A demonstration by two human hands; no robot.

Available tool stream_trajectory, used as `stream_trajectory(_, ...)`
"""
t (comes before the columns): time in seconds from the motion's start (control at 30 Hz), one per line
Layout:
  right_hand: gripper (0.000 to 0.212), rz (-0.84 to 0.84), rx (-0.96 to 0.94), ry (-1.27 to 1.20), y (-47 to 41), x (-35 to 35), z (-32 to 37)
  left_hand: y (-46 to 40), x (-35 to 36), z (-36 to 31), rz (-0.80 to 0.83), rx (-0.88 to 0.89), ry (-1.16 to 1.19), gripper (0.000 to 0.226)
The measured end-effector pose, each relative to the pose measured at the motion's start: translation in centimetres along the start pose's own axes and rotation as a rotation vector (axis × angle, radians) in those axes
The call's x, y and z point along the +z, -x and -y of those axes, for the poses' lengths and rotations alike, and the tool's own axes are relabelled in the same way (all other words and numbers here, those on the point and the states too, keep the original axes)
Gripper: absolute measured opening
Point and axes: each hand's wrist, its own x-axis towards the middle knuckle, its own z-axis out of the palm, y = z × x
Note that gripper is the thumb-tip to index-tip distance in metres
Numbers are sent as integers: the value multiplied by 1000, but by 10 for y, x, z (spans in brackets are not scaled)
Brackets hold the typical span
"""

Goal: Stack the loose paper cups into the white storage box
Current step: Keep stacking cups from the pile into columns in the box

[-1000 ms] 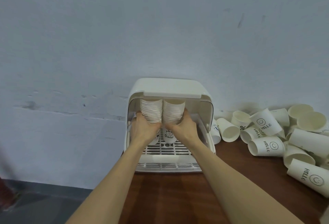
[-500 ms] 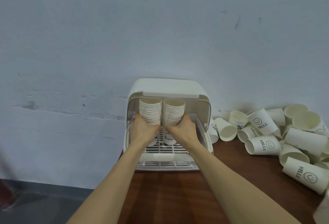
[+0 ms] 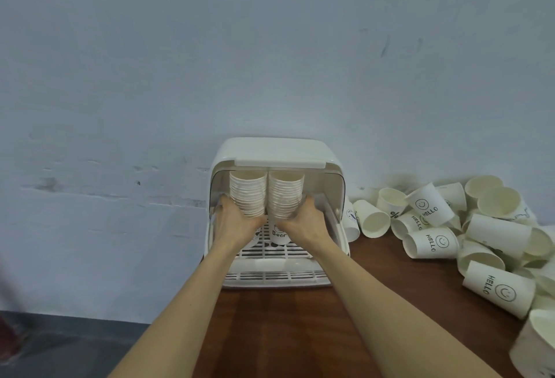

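My left hand [image 3: 238, 224] wraps the left stack of cups [image 3: 248, 193]; my right hand [image 3: 303, 223] wraps the right stack of cups [image 3: 285, 194]. Both stacks stand side by side, touching, inside the white storage box [image 3: 273, 152], which sits at the table's [image 3: 300, 332] far left corner against the wall [image 3: 270, 47]. To seat them well, I judge both should slide back together on the slatted tray [image 3: 274, 275], upright and level, rims below the raised lid. Loose cups [image 3: 432, 241] are heaped along the table's right edge, awaiting nesting.
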Motion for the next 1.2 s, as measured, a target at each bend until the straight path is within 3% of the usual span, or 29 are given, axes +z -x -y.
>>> stream_trajectory(0.2,48,-15,-63,315,35,-15,-8,52,-2,-9,-157,97,-181,58)
stream_trajectory(0.33,33,35,-37,425,56,-21,-12,83,2,0,-138,142,-379,45)
stream_trajectory(0.47,25,43,-30,498,67,-23,-8,84,-3,-4,-66,157,-379,41)
stream_trajectory(0.8,26,4,-45,595,77,-17,-6,82,-10,-6,14,156,-389,34)
stream_trajectory(0.93,22,41,-67,486,76,-22,-8,88,-10,-7,14,177,-378,31)
stream_trajectory(1.03,20,-29,-127,330,84,-33,-14,108,3,-12,-43,296,-368,33)
stream_trajectory(1.2,36,-220,-157,298,121,-92,-44,158,51,-48,-55,547,-280,35)
